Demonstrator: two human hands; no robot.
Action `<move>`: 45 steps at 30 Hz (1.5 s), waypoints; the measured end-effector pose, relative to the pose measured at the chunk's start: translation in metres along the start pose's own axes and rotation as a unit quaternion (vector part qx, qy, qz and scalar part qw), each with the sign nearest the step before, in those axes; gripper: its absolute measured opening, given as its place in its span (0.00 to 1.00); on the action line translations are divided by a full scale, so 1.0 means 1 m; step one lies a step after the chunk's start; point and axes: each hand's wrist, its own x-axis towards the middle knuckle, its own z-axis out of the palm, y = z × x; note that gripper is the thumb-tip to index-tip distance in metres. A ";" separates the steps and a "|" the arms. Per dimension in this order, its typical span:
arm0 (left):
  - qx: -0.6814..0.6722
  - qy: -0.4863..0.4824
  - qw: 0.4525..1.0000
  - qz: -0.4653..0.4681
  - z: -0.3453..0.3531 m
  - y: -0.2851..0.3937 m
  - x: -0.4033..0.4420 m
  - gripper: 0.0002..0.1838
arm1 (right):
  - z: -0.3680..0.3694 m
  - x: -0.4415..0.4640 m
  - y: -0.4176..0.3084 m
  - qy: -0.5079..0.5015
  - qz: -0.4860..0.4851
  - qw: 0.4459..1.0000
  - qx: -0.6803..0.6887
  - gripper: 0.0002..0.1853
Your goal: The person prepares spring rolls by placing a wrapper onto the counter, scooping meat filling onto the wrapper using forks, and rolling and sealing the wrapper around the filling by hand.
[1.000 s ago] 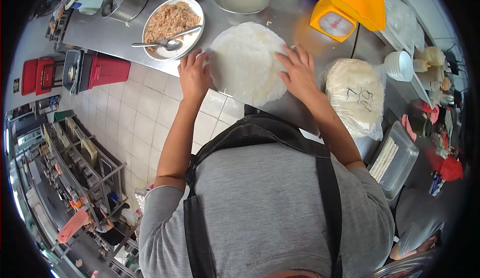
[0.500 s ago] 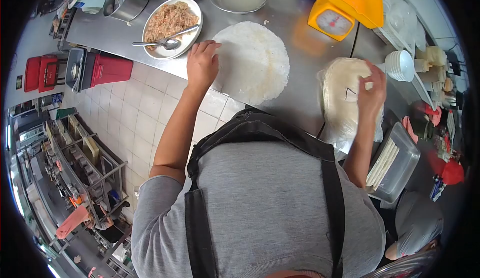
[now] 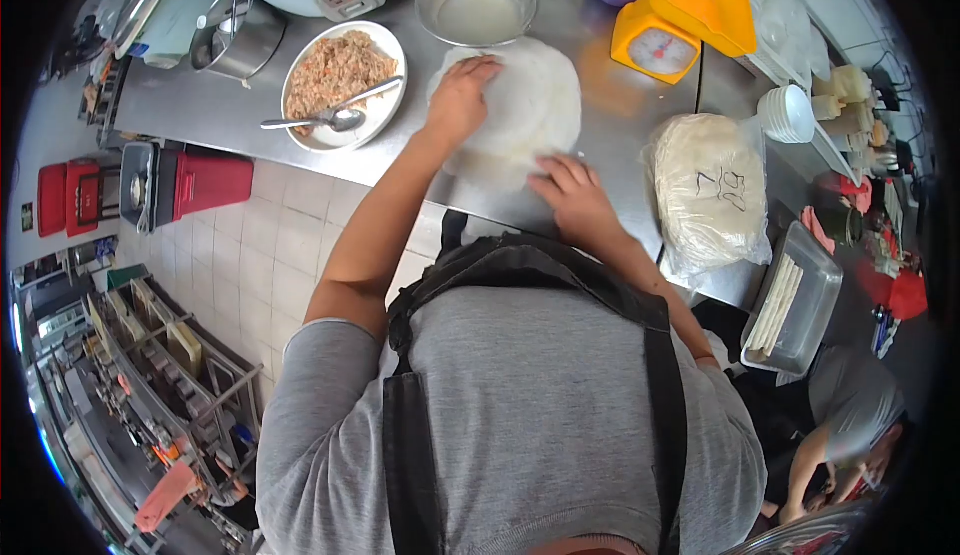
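A thin, round, white wrapper sheet [image 3: 535, 105] lies on the steel table, its near edge smeared by motion. My left hand [image 3: 460, 103] rests on the sheet's left side, fingers stretched out flat. At the near right edge of the sheet is my right hand [image 3: 575, 197], fingers apart and slightly bent; whether the fingertips touch the edge is unclear. To the right sits a plastic bag of stacked wrapper sheets [image 3: 700, 195], marked with black handwriting. On the left, an oval white plate [image 3: 375, 120] carries minced filling [image 3: 335, 70] and two spoons [image 3: 345, 119].
A metal bowl [image 3: 478, 5] with pale liquid stands behind the sheet. A yellow kitchen scale [image 3: 660, 50] and white bowls [image 3: 788, 115] are farther right. White rolls [image 3: 775, 310] lie in a metal tray [image 3: 815, 300]. Another person [image 3: 850, 415] is at lower right.
My right hand has left the bagged stack and moved left to the sheet's near edge. My left hand has shifted up and right onto the sheet.
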 end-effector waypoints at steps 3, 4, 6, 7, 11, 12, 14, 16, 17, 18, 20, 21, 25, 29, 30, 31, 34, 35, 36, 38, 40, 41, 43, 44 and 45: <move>-0.003 0.035 0.999 0.031 -0.027 0.013 -0.003 0.25 | 0.006 0.011 -0.036 -0.054 0.065 0.987 0.138 0.25; -0.005 0.029 0.999 0.029 -0.046 0.023 -0.011 0.24 | 0.015 0.013 -0.043 -0.054 0.080 0.974 0.204 0.24; -0.012 -0.001 1.000 0.008 -0.064 0.029 -0.044 0.24 | 0.018 0.016 -0.059 -0.001 0.101 0.965 0.243 0.23; -0.015 -0.021 1.000 -0.008 -0.067 0.023 -0.065 0.24 | 0.005 0.026 -0.063 0.053 0.104 0.970 0.211 0.22; 0.002 -0.062 0.998 -0.022 -0.084 0.009 -0.116 0.29 | -0.005 0.052 -0.027 0.168 0.138 0.975 -0.042 0.24; 0.011 -0.058 0.998 -0.010 -0.086 0.004 -0.117 0.30 | -0.005 0.046 -0.017 0.138 0.193 0.970 -0.057 0.24; 0.032 -0.048 0.998 0.019 -0.088 -0.011 -0.109 0.32 | -0.007 0.032 -0.012 0.086 0.258 0.960 -0.064 0.23; 0.007 -0.054 0.998 0.008 -0.083 -0.021 -0.100 0.31 | -0.013 0.016 -0.029 0.037 0.276 0.959 -0.048 0.22; 0.013 -0.055 0.998 0.010 -0.079 -0.020 -0.096 0.31 | -0.013 0.011 -0.043 0.030 0.280 0.959 -0.027 0.21; 0.019 -0.057 0.998 0.014 -0.076 -0.019 -0.093 0.31 | -0.013 0.005 -0.058 0.024 0.285 0.958 -0.007 0.21; 0.026 -0.036 0.999 0.026 -0.069 -0.022 -0.087 0.31 | -0.012 -0.001 -0.073 0.059 0.300 0.951 0.037 0.21; 0.029 -0.026 0.999 0.032 -0.067 -0.023 -0.086 0.31 | -0.012 -0.004 -0.076 0.099 0.311 0.943 0.061 0.21; -0.079 -0.015 0.996 0.048 -0.121 -0.005 -0.080 0.31 | -0.037 -0.039 -0.084 0.082 0.478 0.874 0.003 0.21; -0.020 0.074 0.997 0.023 -0.192 -0.045 -0.095 0.24 | -0.037 -0.156 -0.069 -0.003 0.544 0.836 -0.074 0.34; 0.019 0.080 0.997 -0.001 -0.208 -0.058 -0.097 0.23 | -0.044 -0.145 -0.083 -0.069 0.552 0.807 -0.199 0.43; 0.057 0.085 0.994 -0.021 -0.223 -0.071 -0.098 0.21 | -0.041 -0.140 -0.082 -0.029 0.534 0.825 -0.183 0.41; 0.128 0.044 0.989 -0.065 -0.247 -0.112 -0.105 0.18 | -0.025 -0.080 -0.043 0.108 0.369 0.921 -0.064 0.35; 0.131 0.038 0.989 -0.064 -0.251 -0.121 -0.106 0.18 | -0.019 -0.049 -0.031 0.123 0.325 0.935 -0.072 0.34; 0.134 0.032 0.988 -0.064 -0.253 -0.124 -0.108 0.17 | -0.014 -0.019 -0.018 0.137 0.278 0.948 -0.079 0.32; 0.146 0.025 0.987 -0.055 -0.258 -0.120 -0.107 0.16 | 0.007 0.014 0.017 0.180 0.281 0.939 -0.077 0.28; 0.150 0.027 0.987 -0.042 -0.261 -0.121 -0.109 0.15 | 0.004 0.029 0.031 0.175 0.281 0.939 -0.092 0.23; 0.158 0.017 0.986 -0.040 -0.262 -0.125 -0.112 0.15 | 0.003 0.032 0.033 0.172 0.281 0.939 -0.098 0.21; 0.176 -0.002 0.984 -0.037 -0.264 -0.137 -0.121 0.15 | 0.004 0.026 0.031 0.194 0.260 0.944 -0.063 0.16; 0.174 -0.006 0.984 -0.041 -0.267 -0.143 -0.124 0.15 | 0.005 0.020 0.027 0.204 0.251 0.945 -0.045 0.14; 0.172 -0.010 0.984 -0.044 -0.269 -0.150 -0.127 0.15 | 0.008 0.011 0.019 0.198 0.249 0.947 -0.037 0.12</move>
